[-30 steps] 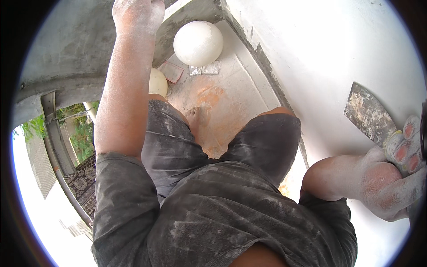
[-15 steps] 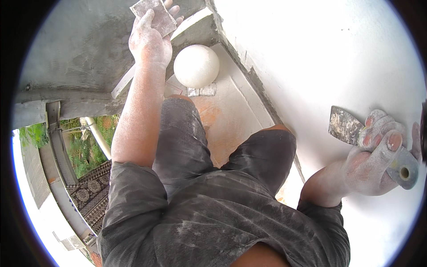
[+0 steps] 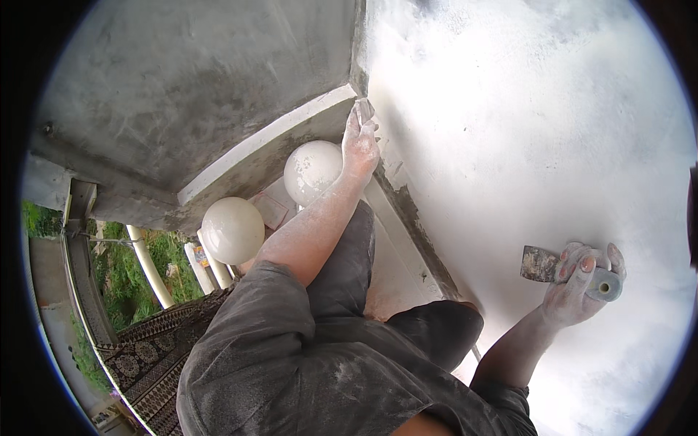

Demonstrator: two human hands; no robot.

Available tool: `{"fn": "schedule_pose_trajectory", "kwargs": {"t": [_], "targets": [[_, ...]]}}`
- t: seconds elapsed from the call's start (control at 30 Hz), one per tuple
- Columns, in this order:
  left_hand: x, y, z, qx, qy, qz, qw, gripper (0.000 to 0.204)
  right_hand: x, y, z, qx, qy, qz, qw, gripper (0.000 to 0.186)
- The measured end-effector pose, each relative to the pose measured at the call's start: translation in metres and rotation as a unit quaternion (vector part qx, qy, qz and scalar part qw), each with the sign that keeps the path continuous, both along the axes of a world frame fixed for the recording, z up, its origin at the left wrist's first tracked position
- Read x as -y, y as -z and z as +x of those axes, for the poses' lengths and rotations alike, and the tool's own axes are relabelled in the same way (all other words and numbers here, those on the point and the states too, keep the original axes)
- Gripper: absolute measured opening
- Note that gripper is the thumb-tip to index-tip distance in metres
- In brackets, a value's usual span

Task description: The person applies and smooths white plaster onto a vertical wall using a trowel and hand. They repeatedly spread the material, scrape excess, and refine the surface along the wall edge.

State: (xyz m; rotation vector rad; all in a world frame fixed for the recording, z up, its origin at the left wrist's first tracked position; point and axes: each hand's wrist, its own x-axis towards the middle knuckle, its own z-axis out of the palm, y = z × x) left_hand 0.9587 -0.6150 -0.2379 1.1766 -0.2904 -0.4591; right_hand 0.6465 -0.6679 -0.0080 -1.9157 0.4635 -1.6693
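My left hand (image 3: 360,150), pale with dust, reaches up to the corner where the grey wall (image 3: 211,73) meets the white wall (image 3: 472,145). Its fingers are closed on a small piece of sandpaper (image 3: 364,110), seen nearly edge-on by the end of a white ledge. Lower on the right, my right hand (image 3: 569,299) is wrapped round the handle of a putty knife (image 3: 539,263). The worn, stained blade points left, and the grey handle end with a hole faces up. This hand is close to the white wall; whether it touches cannot be made out.
Two round white globes (image 3: 233,230) sit below the white ledge (image 3: 269,142), one partly behind my left forearm. A rough grey strip (image 3: 407,207) runs along the foot of the white wall. A dark patterned cloth (image 3: 156,341) hangs at the left, beside pale pipes (image 3: 150,265) and greenery.
My left hand with the sandpaper has moved right and down to the wall corner. My right hand with the putty knife has shifted left and slightly down. The view has turned, showing a second globe.
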Motion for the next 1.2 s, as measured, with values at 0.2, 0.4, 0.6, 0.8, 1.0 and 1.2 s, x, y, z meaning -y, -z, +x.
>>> {"fn": "schedule_pose_trajectory", "kwargs": {"t": [0.2, 0.4, 0.6, 0.8, 1.0, 1.2], "targets": [[0.051, 0.029, 0.022, 0.254, -0.100, 0.038, 0.961, 0.049, 0.012, 0.000, -0.019, -0.055, -0.038, 0.043, 0.997, 0.037], [0.103, -0.015, 0.084, 0.338, -0.192, -0.020, 0.921, 0.050, 0.015, -0.001, -0.018, -0.087, 0.095, -0.018, 0.992, 0.038], [0.107, -0.023, 0.072, 0.278, -0.181, 0.083, 0.940, 0.049, 0.004, -0.007, -0.008, -0.098, 0.070, 0.024, 0.992, 0.035], [0.081, -0.006, 0.068, 0.117, -0.155, 0.006, 0.981, 0.041, 0.006, -0.006, -0.011, -0.078, 0.062, 0.033, 0.994, 0.040], [0.047, 0.001, 0.089, -0.100, -0.044, -0.157, 0.982, 0.034, 0.006, 0.000, -0.012, -0.037, 0.127, 0.021, 0.991, 0.050], [0.022, 0.014, 0.091, -0.125, -0.028, -0.160, 0.979, 0.034, 0.005, 0.005, -0.009, -0.022, 0.147, 0.009, 0.989, 0.050]]}}
